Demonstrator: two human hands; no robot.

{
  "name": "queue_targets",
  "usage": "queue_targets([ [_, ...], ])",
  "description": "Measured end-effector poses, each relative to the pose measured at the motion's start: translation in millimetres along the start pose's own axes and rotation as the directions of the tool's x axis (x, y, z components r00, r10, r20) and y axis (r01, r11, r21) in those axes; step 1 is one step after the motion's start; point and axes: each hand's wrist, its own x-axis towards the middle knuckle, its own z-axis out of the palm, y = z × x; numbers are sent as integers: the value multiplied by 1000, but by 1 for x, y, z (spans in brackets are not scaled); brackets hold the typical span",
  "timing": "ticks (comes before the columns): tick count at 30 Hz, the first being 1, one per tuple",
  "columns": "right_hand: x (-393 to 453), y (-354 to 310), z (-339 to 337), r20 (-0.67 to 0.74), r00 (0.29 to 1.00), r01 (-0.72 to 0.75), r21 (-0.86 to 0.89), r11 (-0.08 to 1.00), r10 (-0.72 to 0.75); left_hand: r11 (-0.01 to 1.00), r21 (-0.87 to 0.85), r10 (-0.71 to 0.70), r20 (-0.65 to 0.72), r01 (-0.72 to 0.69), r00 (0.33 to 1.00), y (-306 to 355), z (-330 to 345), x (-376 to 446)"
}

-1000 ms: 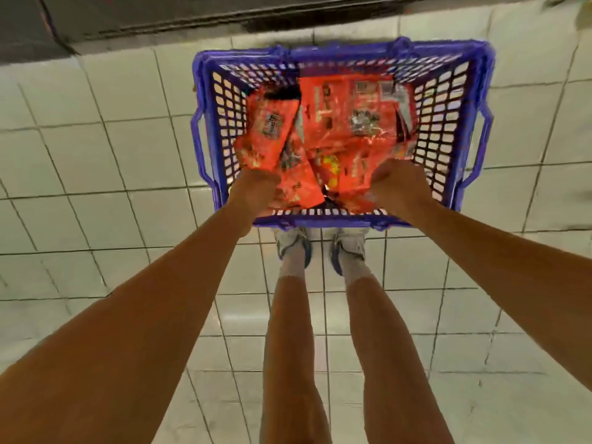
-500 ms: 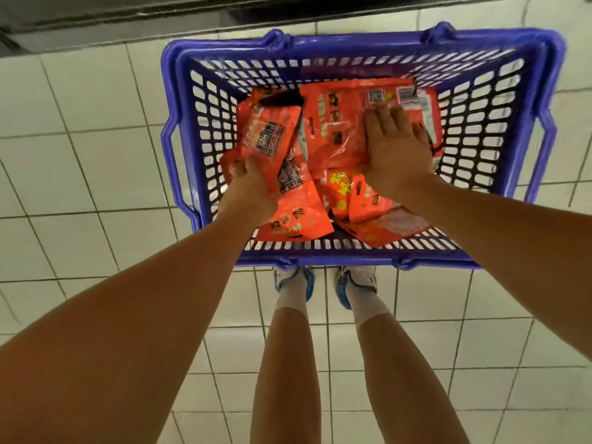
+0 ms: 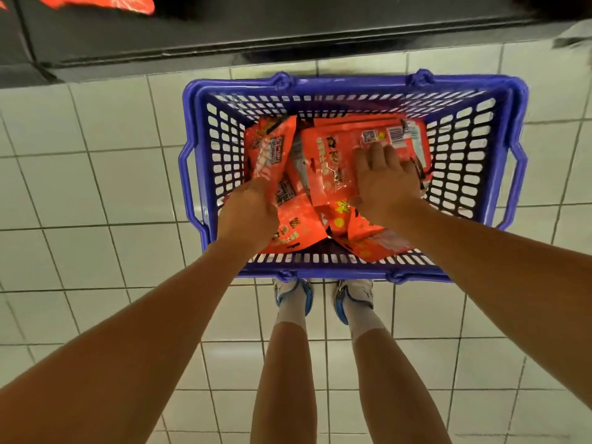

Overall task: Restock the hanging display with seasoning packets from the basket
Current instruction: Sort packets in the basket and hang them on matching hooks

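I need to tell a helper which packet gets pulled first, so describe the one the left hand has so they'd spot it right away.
Find the blue basket on the tiled floor. At its left side, the left hand grips the lower end of an orange packet. Unlike the packets lying flat under the right hand, it is lifted and tilted, its top near the far-left corner.

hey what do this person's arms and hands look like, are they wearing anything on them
Both arms are bare along their whole visible length: no sleeves in view. The left hand and right hand have no gloves, and no watch, bracelet or ring shows on the visible sides. The fingernails look short and unpainted, though the picture is too soft to be sure.
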Motion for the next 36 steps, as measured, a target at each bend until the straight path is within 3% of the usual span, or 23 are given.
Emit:
queue_targets([
  [4,2,-3,-8,-60,998,-31,-8,999,30,984,-165,-69,-11,66,998,2,-2,-9],
  [8,-12,15,-23,-239,971,60,349,935,27,978,-205,-57,-125,31,990,5,-16,-16],
  [12,-39,30,-54,-313,949,193,674,713,38,975,-197,99,-26,-103,995,16,-45,-19],
  [16,-57,27,-80,-40,998,52,912,407,-38,941,-173,305,69,-289,950,43,-83,-23],
  [18,-66,17,-92,45,994,-5,934,358,-103,932,-206,324,103,-298,941,59,-103,-23],
  [24,-110,-14,-114,74,961,-39,990,133,-266,931,-193,331,81,-311,940,105,-146,-29],
  [32,-149,-19,-145,3,999,-10,988,-152,-47,941,-248,194,-157,-229,968,145,-185,-54],
  [34,-162,-12,-165,1,1000,-1,975,-221,1,935,-290,119,-279,-202,953,151,-202,-67],
  [36,-178,-3,-187,11,999,0,954,-300,34,900,-421,-23,-301,-111,953,154,-219,-84],
])
